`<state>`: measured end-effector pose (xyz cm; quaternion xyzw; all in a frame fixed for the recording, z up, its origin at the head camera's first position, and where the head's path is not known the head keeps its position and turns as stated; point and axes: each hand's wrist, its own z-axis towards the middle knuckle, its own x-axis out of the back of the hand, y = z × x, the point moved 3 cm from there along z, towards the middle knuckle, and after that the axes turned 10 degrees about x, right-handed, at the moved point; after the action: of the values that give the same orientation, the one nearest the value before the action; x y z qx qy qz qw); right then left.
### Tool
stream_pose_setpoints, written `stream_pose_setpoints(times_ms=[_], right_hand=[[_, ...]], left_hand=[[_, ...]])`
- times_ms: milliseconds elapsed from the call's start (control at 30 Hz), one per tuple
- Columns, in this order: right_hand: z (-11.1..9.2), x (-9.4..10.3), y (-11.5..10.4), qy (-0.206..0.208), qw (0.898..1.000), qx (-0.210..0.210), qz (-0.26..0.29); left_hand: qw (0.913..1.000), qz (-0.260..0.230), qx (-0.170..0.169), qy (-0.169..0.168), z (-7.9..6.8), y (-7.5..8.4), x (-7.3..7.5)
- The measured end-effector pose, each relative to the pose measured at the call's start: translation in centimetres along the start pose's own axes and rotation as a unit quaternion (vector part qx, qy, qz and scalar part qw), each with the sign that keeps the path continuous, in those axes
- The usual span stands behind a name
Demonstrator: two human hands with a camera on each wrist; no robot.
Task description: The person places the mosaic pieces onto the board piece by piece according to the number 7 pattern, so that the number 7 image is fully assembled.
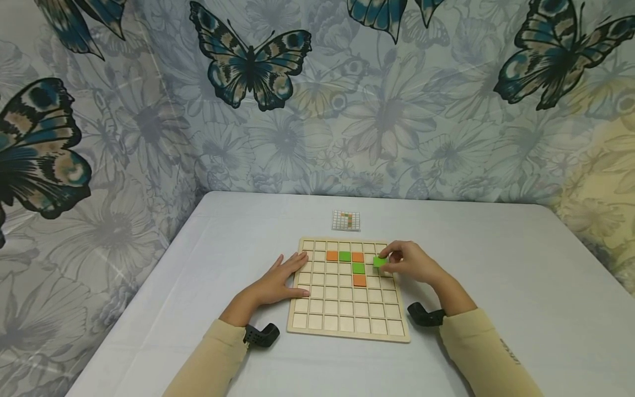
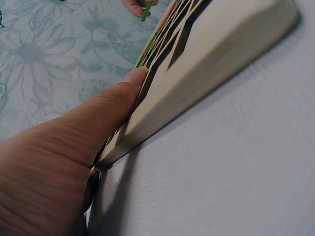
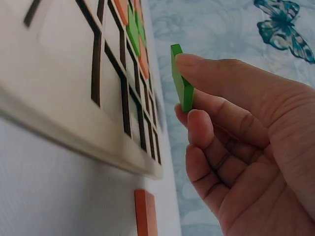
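A wooden grid board (image 1: 332,309) lies on the white table. Orange and green square tiles sit in its upper cells: an orange tile (image 1: 332,256), a green tile (image 1: 344,256) and another orange one in a row, then a green tile (image 1: 359,268) and an orange tile (image 1: 359,280) below the row's right end. With fingers spread, my left hand (image 1: 278,281) rests on the board's left edge, thumb along its frame. My right hand (image 1: 412,262) pinches a green tile (image 3: 183,83) between thumb and fingers, above the board's upper right cells.
Behind the board lies a small card (image 1: 345,220) printed with a grid and coloured squares. An orange tile (image 3: 146,211) is on the table beside the board in the right wrist view. A butterfly-patterned cloth (image 1: 297,149) hangs behind the table.
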<state>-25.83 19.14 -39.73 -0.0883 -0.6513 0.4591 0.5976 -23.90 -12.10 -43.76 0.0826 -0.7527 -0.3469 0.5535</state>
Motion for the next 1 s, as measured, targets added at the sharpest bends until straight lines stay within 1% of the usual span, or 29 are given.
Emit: stream_pose_setpoints(times_ms=[267, 433, 533, 600, 800, 900, 1000], right_hand=[[0.2, -1.3, -1.3, -0.029, 0.999, 0.040, 0.003], [0.3, -2.0, -2.0, -0.048, 0.998, 0.033, 0.014], [0.3, -2.4, -2.3, -0.058, 0.998, 0.029, 0.007], [0.3, -2.7, -2.6, -0.068, 0.997, 0.034, 0.004], [0.0, -3.4, -3.7, -0.094, 0.993, 0.075, 0.013], [0.0, -3.6, -3.9, -0.104, 0.992, 0.077, 0.015], [0.0, -3.9, -3.9, -0.111, 0.991, 0.067, 0.015]], left_hand=[[1.0000, 0.003, -0.003, 0.001, 0.1, -0.1, -0.1], [1.0000, 0.002, -0.002, 0.002, 0.1, -0.1, -0.1], [1.0000, 0.003, -0.004, 0.002, 0.0, -0.1, 0.0], [1.0000, 0.003, -0.006, 0.001, 0.0, -0.1, 0.0], [1.0000, 0.005, -0.006, 0.001, 0.0, -0.1, 0.0], [1.0000, 0.004, -0.005, 0.001, 0.0, -0.1, 0.0], [1.0000, 0.005, -0.004, 0.001, 0.0, -0.1, 0.0]])
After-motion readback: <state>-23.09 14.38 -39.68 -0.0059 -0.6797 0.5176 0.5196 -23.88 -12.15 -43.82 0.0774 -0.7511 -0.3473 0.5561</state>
